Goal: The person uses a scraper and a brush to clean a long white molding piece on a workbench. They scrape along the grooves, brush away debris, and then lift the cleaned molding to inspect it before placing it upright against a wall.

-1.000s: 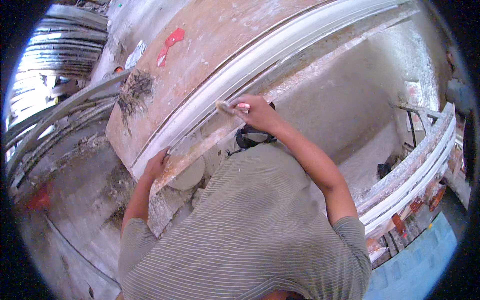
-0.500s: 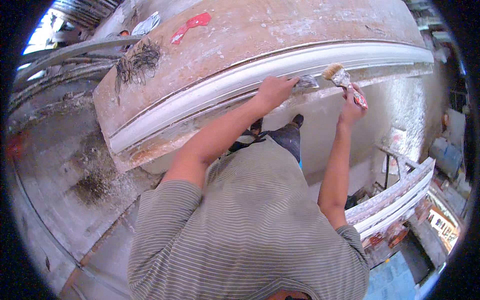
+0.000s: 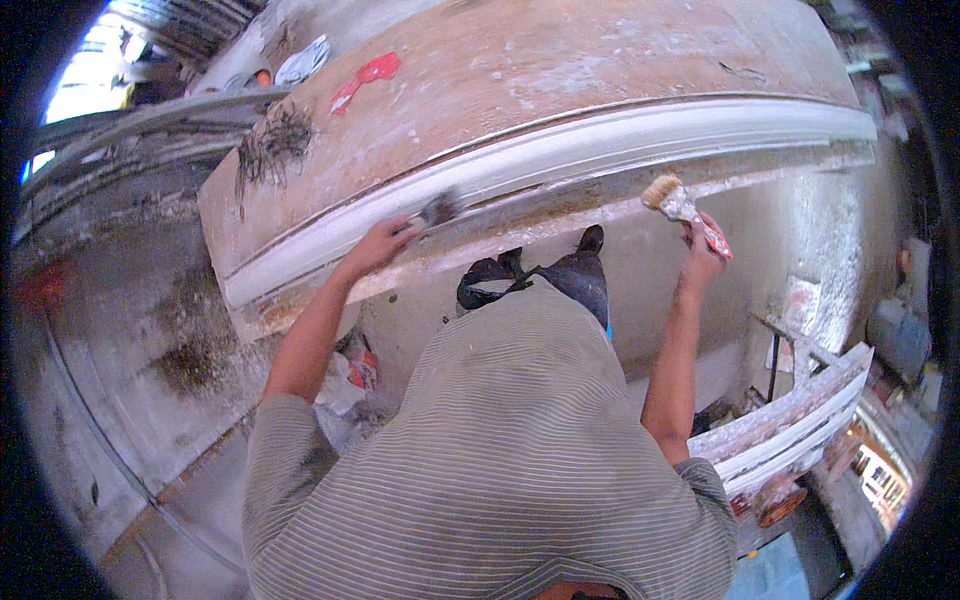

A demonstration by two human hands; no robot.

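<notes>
A long white plaster moulding (image 3: 620,135) lies along the near edge of the worktable. My left hand (image 3: 376,250) is closed on a putty knife (image 3: 438,208), whose blurred blade is over the moulding's near edge, left of the middle. Whether the blade touches the plaster I cannot tell. My right hand (image 3: 706,250) grips the red handle of a paintbrush (image 3: 678,204) caked with white. Its pale bristles point up and to the left, close to the table's front edge and apart from the moulding.
On the brown tabletop (image 3: 560,65) lie a red scrap (image 3: 366,78) and a tangle of dark fibres (image 3: 275,145). Another white moulding (image 3: 790,420) rests on a frame at lower right. A white bag with red print (image 3: 355,380) sits on the floor by my left arm.
My left hand has swept the putty knife leftward along the moulding. The paintbrush in my right hand has dropped slightly toward me.
</notes>
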